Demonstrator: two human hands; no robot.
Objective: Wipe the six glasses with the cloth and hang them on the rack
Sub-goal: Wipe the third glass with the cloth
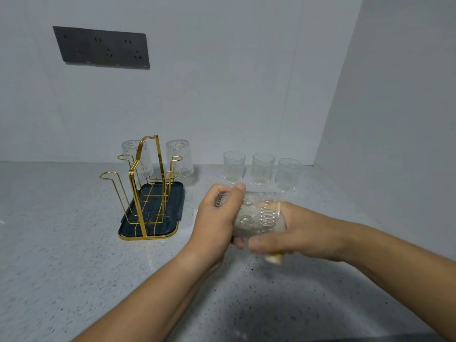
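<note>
A clear embossed glass tumbler [259,215] is held sideways above the speckled grey counter [74,255], right of the gold wire rack [145,193]. Its base is gripped by the left hand [219,215]. The mouth end is clasped by the right hand [296,233], seemingly through a pale yellow cloth [272,259]. Tbh the glass should be rotated against the cloth, with the base kept firmly held.

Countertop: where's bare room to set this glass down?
Widest bare countertop lies left of the rack; another open stretch runs in front of it, toward the near edge. Crowded: back right, where three upright glasses stand close together.
</note>
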